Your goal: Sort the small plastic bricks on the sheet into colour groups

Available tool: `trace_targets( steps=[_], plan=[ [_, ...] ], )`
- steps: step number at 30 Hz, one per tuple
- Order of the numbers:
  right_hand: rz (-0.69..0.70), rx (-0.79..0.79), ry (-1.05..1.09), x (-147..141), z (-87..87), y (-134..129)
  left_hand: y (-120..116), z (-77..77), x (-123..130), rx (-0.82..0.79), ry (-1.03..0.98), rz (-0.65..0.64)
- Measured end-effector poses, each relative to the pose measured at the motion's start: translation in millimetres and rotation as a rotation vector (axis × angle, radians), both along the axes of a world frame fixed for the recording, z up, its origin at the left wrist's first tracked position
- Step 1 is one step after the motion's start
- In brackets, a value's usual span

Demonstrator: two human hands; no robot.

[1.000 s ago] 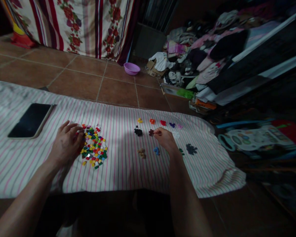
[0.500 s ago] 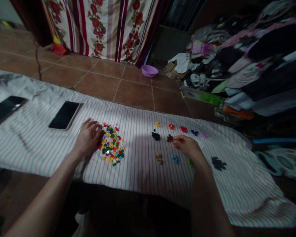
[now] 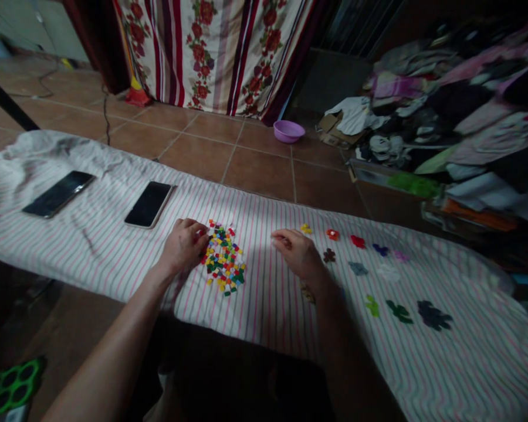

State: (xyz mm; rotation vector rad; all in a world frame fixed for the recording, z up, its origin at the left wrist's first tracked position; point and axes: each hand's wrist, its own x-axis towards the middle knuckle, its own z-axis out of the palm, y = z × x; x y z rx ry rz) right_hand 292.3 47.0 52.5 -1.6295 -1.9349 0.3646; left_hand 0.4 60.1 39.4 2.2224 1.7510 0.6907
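A mixed heap of small coloured pieces (image 3: 224, 258), red, yellow, green, white and orange, lies on the striped cloth. At its left edge rests my left hand (image 3: 185, 243), fingers curled in against the pieces; what they hold, if anything, is hidden. My right hand (image 3: 297, 252) hovers over where the black pieces lay, its fingertips pinched together on something too small to make out. Sorted by colour around it are brown pieces (image 3: 329, 255), yellow pieces (image 3: 305, 228), orange pieces (image 3: 332, 234) and tan pieces (image 3: 307, 292), the last partly behind my wrist.
More single-colour clusters lie to the right, among them red pieces (image 3: 357, 241), grey pieces (image 3: 358, 268) and dark pieces (image 3: 434, 315). Two phones, one black (image 3: 59, 194) and one pale-edged (image 3: 149, 204), lie at left. A purple basin (image 3: 289, 132) stands on the tiled floor.
My right hand has moved left from the brown pieces to above the black ones. My left hand stays at the heap's edge. The whole view has shifted, so things appear further right.
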Motion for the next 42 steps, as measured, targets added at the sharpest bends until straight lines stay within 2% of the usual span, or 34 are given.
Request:
trace_targets(
  steps=[4,8,12,17,27,32,37,42],
  plan=[
    [0.2,0.079,0.021,-46.7,-12.1,7.5,-1.1,0.7,-4.6,-0.033,0.039,0.035],
    [0.29,0.148,-0.03,-79.4,-18.7,13.2,-3.0,-0.4,-8.7,-0.028,0.065,0.036],
    [0.352,0.162,-0.119,-97.1,-24.6,18.0,-4.5,-1.1,-10.7,-0.031,0.064,0.026],
    [0.331,0.141,-0.144,-107.5,-30.2,23.6,-5.5,-1.9,-13.1,-0.02,0.048,-0.003],
    [0.24,0.153,-0.14,-122.7,-28.2,23.5,-7.7,-1.8,-12.1,0.031,0.029,-0.025],
    [0.252,0.125,-0.124,-123.7,-29.3,25.3,-6.6,-1.4,-11.3,0.068,0.057,-0.054],
    [0.27,0.119,-0.131,-125.7,-28.0,25.4,-7.8,0.5,-8.7,0.036,0.023,-0.042],
    [0.227,0.125,-0.167,-128.7,-24.5,22.3,-7.9,3.8,-2.8,-0.013,0.0,-0.03]
  ],
)
